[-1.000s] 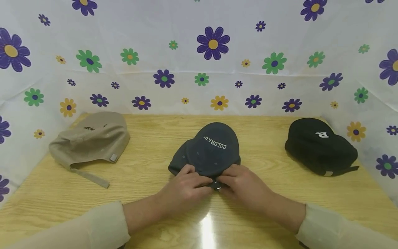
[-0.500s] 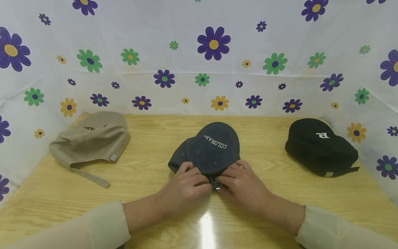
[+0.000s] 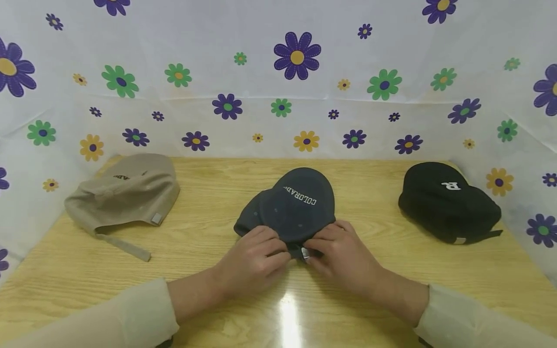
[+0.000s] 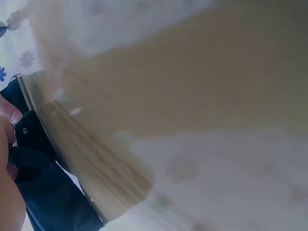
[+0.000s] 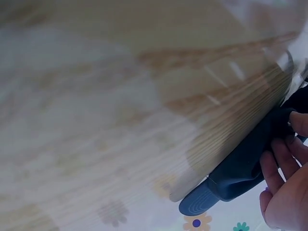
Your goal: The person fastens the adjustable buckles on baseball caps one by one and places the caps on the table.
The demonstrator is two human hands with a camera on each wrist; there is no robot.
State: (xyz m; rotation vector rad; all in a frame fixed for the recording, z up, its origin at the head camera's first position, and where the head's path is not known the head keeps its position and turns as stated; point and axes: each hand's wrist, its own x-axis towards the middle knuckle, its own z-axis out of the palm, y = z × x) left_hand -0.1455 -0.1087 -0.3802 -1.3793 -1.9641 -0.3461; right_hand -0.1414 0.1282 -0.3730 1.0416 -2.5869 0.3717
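A navy baseball cap with "COLORADO" lettering, upside down from here, lies mid-table between both hands. My left hand grips the near edge of the cap by its back strap, fingers bent. Beside it, my right hand pinches the strap end at a small metal buckle. In the left wrist view, part of the cap and a stud show beside the fingers. The right wrist view shows the cap's brim and bent fingers against its crown.
A beige cap lies at the left, its strap trailing toward the front. A black cap with a white letter sits at the right. Behind the wooden table hangs a flowered white cloth.
The buckle has turned and come slightly up and right, closer to the right fingers. My left hand has shifted a little left along the strap. The head view has tilted slightly.
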